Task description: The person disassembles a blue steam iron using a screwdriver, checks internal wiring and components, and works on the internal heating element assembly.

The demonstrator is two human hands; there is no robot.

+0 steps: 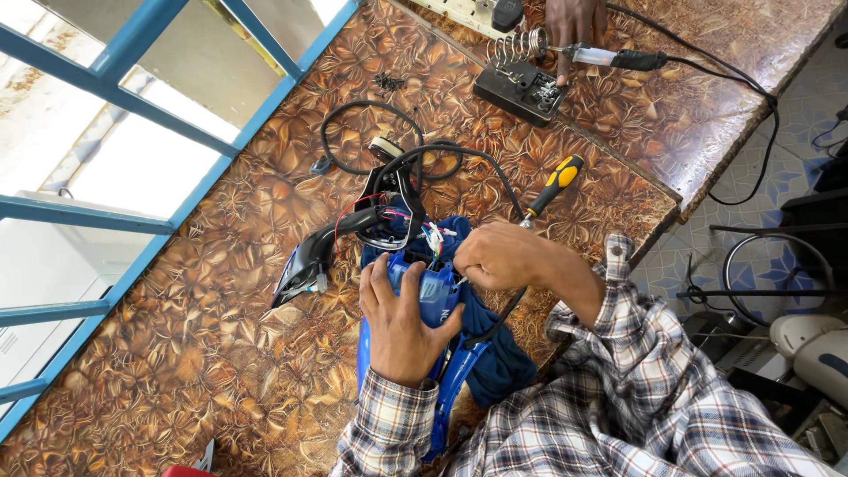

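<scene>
Near the table's (pixel 221 371) front edge, the left hand (pixel 402 322) wraps around the blue appliance body (pixel 433 296), bracing it steady, while the right hand (pixel 499 256) pinches closed at its exposed wires (pixel 433 237); a yellow-handled screwdriver (pixel 555 185) lies within reach just beyond.

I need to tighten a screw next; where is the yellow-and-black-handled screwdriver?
The yellow-and-black-handled screwdriver lies on the brown patterned table, just beyond the right hand.

daylight pours through the blue-framed window (pixel 132 106) across the left of the frame; a brown leaf-patterned table (pixel 194 353) fills the middle, and down the right edge runs a pale patterned tile floor (pixel 795 168).
</scene>
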